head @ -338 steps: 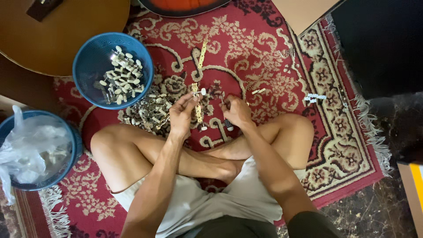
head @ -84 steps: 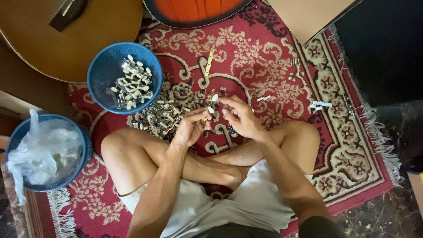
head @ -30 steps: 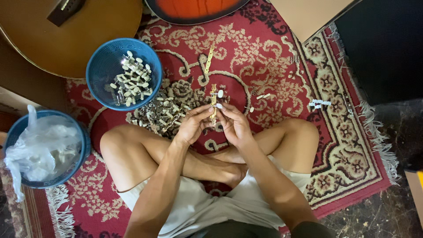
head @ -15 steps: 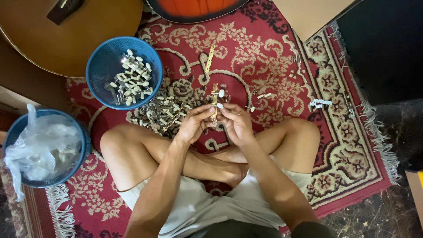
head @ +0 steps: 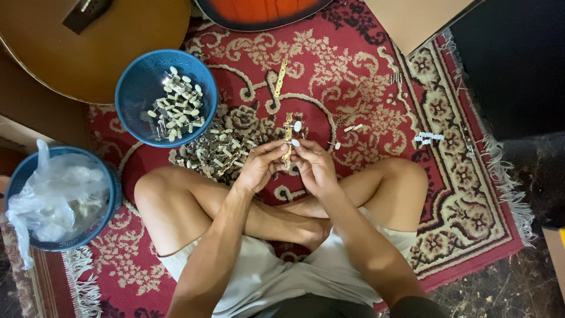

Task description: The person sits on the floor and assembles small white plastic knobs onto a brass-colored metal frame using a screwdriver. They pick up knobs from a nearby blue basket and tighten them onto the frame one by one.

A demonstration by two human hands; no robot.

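While I sit cross-legged on the red rug (head: 365, 70), my two hands meet just above my crossed shins, and between them I hold one brass strip (head: 288, 138) upright: my left hand (head: 263, 166) pinches its lower end from the left, my right hand (head: 313, 165) grips it from the right, both closed on it. Two white pegs (head: 297, 126) stick out of the strip's right side, one above the other. A second brass strip (head: 281, 78) lies alone on the rug further out, well apart from my hands. Just left of my left hand sits a heap of small metal parts (head: 215, 150), too many to count. I count two blue baskets: the nearer one to the heap (head: 135, 94) holds loose white pegs, more than a dozen, and the other (head: 112, 188), by my left knee, holds one crumpled clear bag (head: 53, 194). Two guitars edge the rug's far side, a brown one (head: 88, 47) and an orange one (head: 265, 9). A few small parts (head: 353, 127) lie scattered to my right.
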